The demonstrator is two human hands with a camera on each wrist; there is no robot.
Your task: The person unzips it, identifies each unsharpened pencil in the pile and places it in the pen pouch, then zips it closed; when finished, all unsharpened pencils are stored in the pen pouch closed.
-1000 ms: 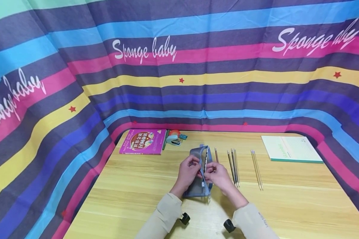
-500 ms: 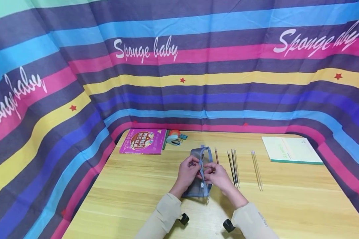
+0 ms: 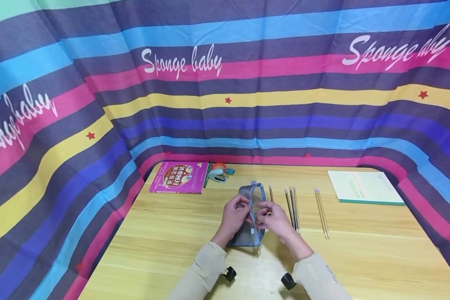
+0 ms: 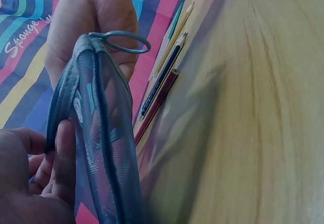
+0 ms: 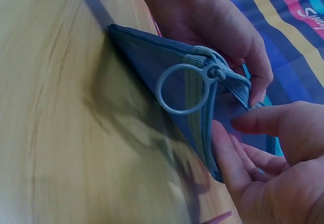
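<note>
A grey-blue mesh zip pencil case (image 3: 247,235) stands on the table between the hands, its zip undone. The left hand (image 3: 235,217) pinches one zipped edge between thumb and fingers, as the left wrist view also shows at the zip tape (image 4: 61,100). Inside the opening, the right hand (image 5: 276,168) has its fingers against the far edge, the thumb apart from them and nothing seen between. A plastic ring (image 5: 185,90) hangs from the end of the case near the person. The mesh and hands largely hide what the case contains.
Right of the case lie a dark red pencil (image 3: 271,193), several dark and pale pencils (image 3: 292,210) and a pale pair (image 3: 322,214). A purple book (image 3: 180,178) and light blue stapler (image 3: 217,175) are at back left, a notebook (image 3: 365,187) at back right.
A black-and-white patterned stick that stood in the case's opening has gone down out of sight. The right hand's fingers have loosened; the left hand keeps its place on the edge.
</note>
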